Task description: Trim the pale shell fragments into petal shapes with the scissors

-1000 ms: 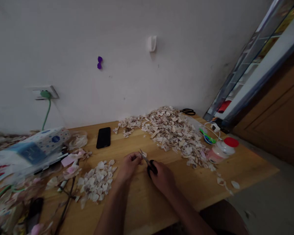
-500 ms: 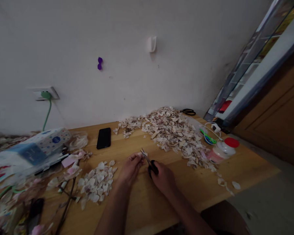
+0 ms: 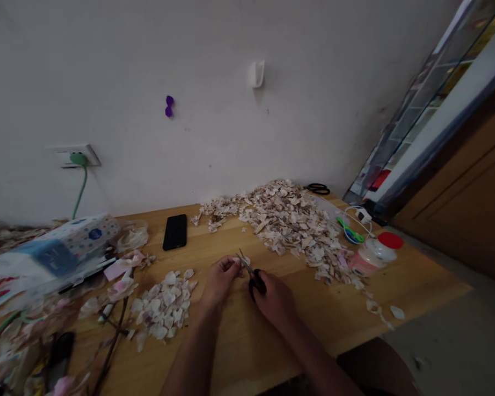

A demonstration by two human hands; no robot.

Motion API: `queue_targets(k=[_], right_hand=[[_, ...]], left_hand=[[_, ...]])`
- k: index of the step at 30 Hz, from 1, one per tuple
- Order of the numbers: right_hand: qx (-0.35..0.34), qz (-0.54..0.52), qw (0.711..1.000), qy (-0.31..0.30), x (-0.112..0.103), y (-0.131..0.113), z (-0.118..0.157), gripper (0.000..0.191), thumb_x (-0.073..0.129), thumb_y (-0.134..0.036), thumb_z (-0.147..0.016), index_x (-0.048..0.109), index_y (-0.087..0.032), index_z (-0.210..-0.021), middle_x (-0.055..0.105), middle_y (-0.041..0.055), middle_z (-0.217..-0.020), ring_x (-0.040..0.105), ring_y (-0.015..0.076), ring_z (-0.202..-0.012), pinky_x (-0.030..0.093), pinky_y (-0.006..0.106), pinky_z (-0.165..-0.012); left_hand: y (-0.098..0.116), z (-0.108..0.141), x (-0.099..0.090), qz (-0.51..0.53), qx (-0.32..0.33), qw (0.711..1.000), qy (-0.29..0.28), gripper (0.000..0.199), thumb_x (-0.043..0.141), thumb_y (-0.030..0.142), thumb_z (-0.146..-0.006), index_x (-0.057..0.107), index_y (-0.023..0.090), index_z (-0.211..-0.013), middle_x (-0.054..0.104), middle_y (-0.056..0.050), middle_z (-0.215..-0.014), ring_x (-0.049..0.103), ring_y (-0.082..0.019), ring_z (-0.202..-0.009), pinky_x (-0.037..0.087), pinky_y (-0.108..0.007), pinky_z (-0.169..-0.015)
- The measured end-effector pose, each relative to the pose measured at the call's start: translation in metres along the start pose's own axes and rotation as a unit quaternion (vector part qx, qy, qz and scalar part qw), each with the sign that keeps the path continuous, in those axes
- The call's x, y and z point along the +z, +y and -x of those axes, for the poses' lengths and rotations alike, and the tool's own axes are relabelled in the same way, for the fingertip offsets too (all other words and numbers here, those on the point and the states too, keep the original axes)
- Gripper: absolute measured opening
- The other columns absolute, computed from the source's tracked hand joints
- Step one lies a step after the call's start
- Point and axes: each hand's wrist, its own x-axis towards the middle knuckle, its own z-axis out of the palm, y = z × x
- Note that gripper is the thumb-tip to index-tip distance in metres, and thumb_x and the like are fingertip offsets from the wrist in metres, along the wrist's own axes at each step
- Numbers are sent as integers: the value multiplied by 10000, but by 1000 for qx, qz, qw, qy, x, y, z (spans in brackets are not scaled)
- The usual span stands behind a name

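Observation:
My left hand (image 3: 220,280) is closed in a pinch on a small pale flake (image 3: 246,260), thin and petal-like. Black-handled scissors (image 3: 256,285) are gripped in my right hand (image 3: 277,302), with fingers through the handles. Their blades point up and left, slightly parted, and reach the flake beside my left fingertips. To the left of my left forearm lies a small pile of pale, rounded flakes (image 3: 167,305). A much larger heap of whitish-brown scraps (image 3: 286,214) spreads across the table beyond my hands. The flake is partly hidden by fingers and blades.
A black phone (image 3: 175,232) lies near the wall. Tissue packs (image 3: 72,245), artificial-looking pink flowers (image 3: 122,286) and a dark stem crowd the left. At right stand a red-lidded jar (image 3: 379,253), a white cable (image 3: 357,220) and a second pair of scissors (image 3: 318,188).
My hands stay almost in place. The flake between my left fingers shows a little more to the right of the blades. The scissors have barely shifted.

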Motion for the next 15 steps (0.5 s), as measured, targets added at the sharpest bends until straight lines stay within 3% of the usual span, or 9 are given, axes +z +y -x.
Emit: queue_targets(k=[15], right_hand=[[-2, 0, 1000, -3, 2, 2, 0, 238, 514, -365, -846, 601, -241, -1029, 673, 50, -926, 615, 212, -865, 398, 273, -697]], left_hand=[[0, -1, -4, -20, 12, 1000, 1, 293, 737, 422, -632, 651, 162, -738, 651, -7, -734, 552, -114, -605, 456, -247, -642]])
